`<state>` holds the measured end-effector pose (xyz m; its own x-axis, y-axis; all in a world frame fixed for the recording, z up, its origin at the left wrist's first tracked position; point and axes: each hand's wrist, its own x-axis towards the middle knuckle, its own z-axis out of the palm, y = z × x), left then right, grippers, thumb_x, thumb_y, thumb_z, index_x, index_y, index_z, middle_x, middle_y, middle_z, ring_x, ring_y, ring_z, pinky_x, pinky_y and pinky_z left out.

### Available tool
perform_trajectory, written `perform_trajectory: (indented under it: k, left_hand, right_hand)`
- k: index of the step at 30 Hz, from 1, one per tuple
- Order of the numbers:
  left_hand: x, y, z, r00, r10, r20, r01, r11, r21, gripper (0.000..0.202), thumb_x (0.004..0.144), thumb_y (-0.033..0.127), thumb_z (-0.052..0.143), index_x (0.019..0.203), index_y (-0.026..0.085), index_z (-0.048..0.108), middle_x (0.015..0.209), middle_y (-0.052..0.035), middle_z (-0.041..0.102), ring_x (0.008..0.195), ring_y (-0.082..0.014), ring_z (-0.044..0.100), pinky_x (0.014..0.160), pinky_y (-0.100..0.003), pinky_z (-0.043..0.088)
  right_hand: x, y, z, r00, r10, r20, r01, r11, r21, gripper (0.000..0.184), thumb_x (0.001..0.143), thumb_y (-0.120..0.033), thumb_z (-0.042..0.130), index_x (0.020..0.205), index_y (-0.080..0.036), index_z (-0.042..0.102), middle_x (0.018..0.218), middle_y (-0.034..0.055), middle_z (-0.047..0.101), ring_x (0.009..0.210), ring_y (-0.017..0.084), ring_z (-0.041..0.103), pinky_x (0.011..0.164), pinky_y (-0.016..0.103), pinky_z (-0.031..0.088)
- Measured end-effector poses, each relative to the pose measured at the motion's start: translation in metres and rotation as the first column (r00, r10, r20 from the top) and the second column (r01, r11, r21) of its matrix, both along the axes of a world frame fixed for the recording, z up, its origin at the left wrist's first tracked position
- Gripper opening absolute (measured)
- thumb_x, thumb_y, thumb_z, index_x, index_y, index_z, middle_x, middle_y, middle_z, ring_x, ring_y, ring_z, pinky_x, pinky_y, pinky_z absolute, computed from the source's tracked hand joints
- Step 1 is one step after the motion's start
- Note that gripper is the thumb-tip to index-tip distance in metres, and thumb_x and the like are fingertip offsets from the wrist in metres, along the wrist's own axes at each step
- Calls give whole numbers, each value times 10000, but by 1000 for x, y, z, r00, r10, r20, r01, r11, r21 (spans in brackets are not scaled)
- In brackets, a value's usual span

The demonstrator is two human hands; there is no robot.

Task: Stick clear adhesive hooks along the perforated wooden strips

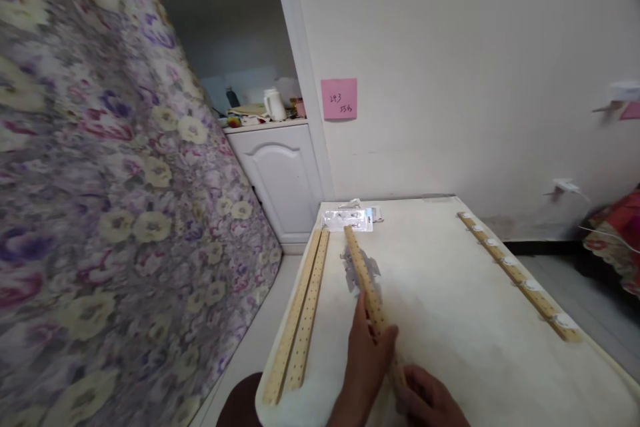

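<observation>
My left hand [367, 353] lies on a long perforated wooden strip [363, 273] that runs away from me across the white table [450, 320]. Its thumb and fingers close around the strip near the middle. My right hand [430, 397] grips the near end of the same strip at the bottom of the view. A small metal bracket [361, 267] sits under the strip farther along.
Two more perforated strips [303, 310] lie side by side along the table's left edge. Another strip with white clips [517, 277] lies at the right. A clear hardware packet [349, 218] rests at the far edge. A floral mattress [100, 180] leans at the left; a white cabinet [283, 173] stands behind.
</observation>
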<state>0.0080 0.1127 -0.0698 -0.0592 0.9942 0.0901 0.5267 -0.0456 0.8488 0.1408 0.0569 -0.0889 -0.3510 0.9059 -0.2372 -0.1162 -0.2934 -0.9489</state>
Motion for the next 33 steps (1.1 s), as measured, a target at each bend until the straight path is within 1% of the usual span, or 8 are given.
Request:
perform_trajectory:
  k: [3,6,8,13,17,20,28,33]
  left_hand:
    - [-15,-4,-5,990,100,-96,-99,995,14,883,677,209,622,1418,207,143,1415,-117,407,1235,-253,459,966,-347,445]
    - [-42,1,-11,974,150,-168,-153,988,-8,837,685,175,561,1414,187,150,1380,-125,450,1238,-252,460,966,-345,436]
    - [-60,4,-13,964,168,-208,-178,984,-31,803,688,183,548,1402,150,184,1349,-145,476,1221,-262,476,959,-346,433]
    - [-85,15,-17,948,130,-291,-140,990,-15,697,684,147,519,1347,166,302,1287,-117,520,1151,-230,523,969,-330,411]
    - [-89,23,-18,915,101,-390,-116,993,-15,709,700,159,515,1368,120,281,1291,-142,482,1205,-234,463,999,-316,371]
    - [-89,25,-17,868,100,-486,-135,990,-38,667,740,170,478,1372,104,277,1242,-145,475,1101,-218,524,933,-297,404]
    - [-85,23,-16,581,177,-794,-155,982,105,543,725,115,475,1267,86,441,1021,-130,567,991,-273,494,906,-373,346]
    - [-83,22,-18,533,207,-820,-167,976,138,494,728,95,470,1222,100,477,1014,-115,550,927,-244,499,858,-347,357]
  right_hand:
    - [-39,11,-11,997,70,-8,-70,997,-16,553,616,-703,566,775,-177,505,610,-34,497,429,74,451,424,211,356]
    - [-60,12,-26,993,106,50,-104,993,-46,580,622,-687,536,903,-181,504,694,-18,530,429,83,509,424,219,388]
    - [-62,10,-38,993,63,97,-60,997,-38,582,618,-651,546,971,-191,501,724,-20,525,432,84,522,417,218,383]
    - [-47,5,-61,996,49,71,-47,999,-24,383,636,-508,591,834,-198,486,581,-75,448,449,84,505,442,204,349]
    - [-40,6,-58,999,49,-4,-49,998,-48,310,664,-430,580,829,-195,464,545,-86,458,454,84,497,449,197,340]
    - [-39,7,-55,999,52,-17,-52,998,-46,291,665,-401,579,828,-190,463,544,-83,484,450,83,501,455,199,351]
    - [-38,10,-53,998,63,19,-62,997,-38,263,664,-378,573,814,-190,465,522,-80,508,444,97,527,462,213,382]
    - [-39,10,-53,997,69,17,-68,997,-46,274,664,-394,563,814,-190,460,520,-79,506,435,92,516,462,211,381]
